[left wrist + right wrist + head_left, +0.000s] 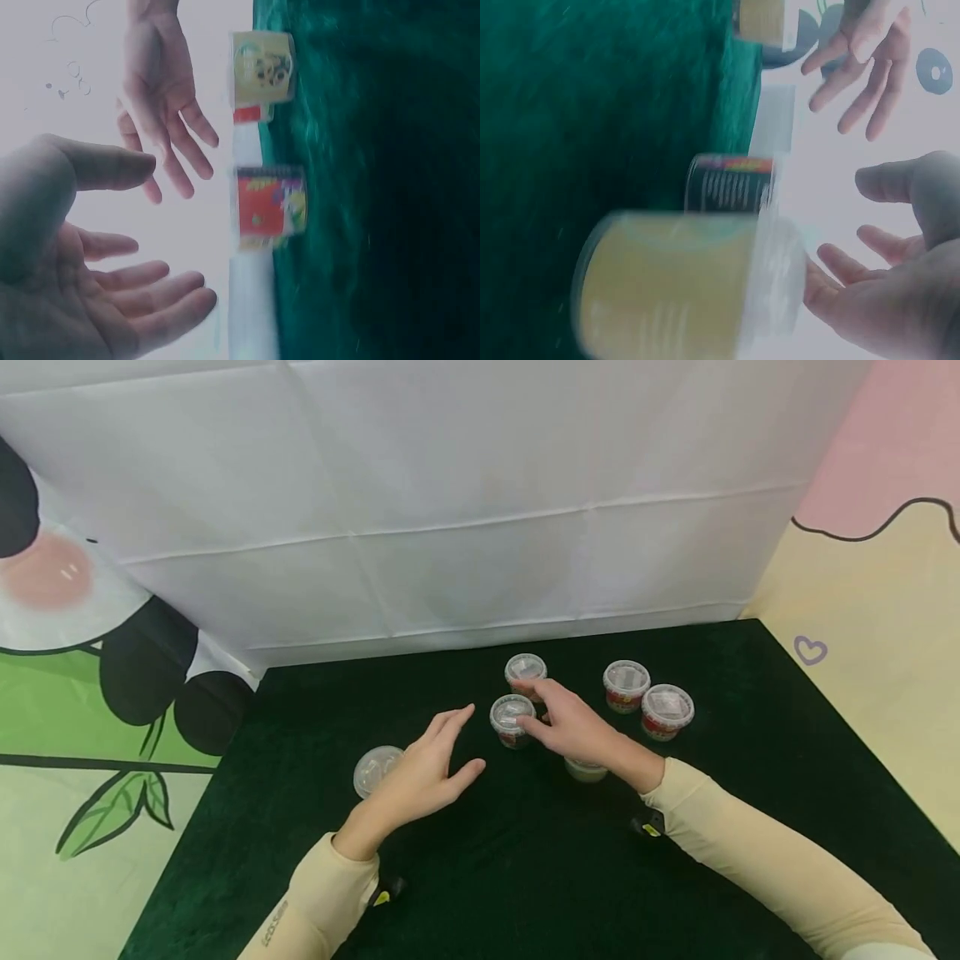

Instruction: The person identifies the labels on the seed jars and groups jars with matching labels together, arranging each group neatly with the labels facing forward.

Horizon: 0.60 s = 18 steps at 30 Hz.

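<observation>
My left hand (420,781) hovers over the dark green cloth with its fingers apart, holding nothing. Next to it, partly covered by the hand, stands a lidded plastic tub (372,768). My right hand (573,722) reaches over two tubs, a front one (512,731) and a back one (526,665), fingers loosely bent; whether it touches either cannot be told. Beneath the right wrist a further tub (585,771) is mostly hidden. The right wrist view has a yellow-labelled tub (667,285) close up, before one with a dark label (731,184). A red-labelled tub (270,206) appears in the left wrist view.
Two more red-labelled tubs, one (626,683) slightly behind the other (667,712), stand close together on the right. Behind the green-covered table (480,877) hangs a white cloth (465,527). Printed panels flank it on both sides.
</observation>
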### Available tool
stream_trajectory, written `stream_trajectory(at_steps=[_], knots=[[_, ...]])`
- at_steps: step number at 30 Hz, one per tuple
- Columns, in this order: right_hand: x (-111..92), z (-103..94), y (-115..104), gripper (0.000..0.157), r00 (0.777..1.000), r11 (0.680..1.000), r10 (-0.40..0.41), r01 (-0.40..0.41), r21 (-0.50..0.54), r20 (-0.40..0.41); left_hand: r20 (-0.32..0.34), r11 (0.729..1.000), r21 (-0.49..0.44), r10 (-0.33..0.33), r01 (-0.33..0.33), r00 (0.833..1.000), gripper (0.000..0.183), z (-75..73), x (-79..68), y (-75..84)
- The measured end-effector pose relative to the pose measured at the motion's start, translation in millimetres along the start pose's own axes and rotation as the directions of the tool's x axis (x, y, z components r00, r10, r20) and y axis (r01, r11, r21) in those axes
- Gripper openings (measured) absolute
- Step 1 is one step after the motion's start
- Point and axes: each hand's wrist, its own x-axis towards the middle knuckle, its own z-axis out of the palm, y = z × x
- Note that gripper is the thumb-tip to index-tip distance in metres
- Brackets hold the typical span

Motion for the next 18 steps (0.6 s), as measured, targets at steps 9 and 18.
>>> stream_trajectory(at_steps=[9,18], knots=[[6,-10.6,25,0.072,0.963,0.949,0.199,-0.236,0.208,0.184,0.105,0.959,-0.188,-0.198,0.214,0.975,0.086,33.4,35.9,-6.5],[15,-7.8,29,0.074,0.941,0.948,0.227,-0.273,0.163,0.253,0.126,0.926,-0.279,-0.227,0.254,0.966,0.088,47.1,46.1,-15.5]])
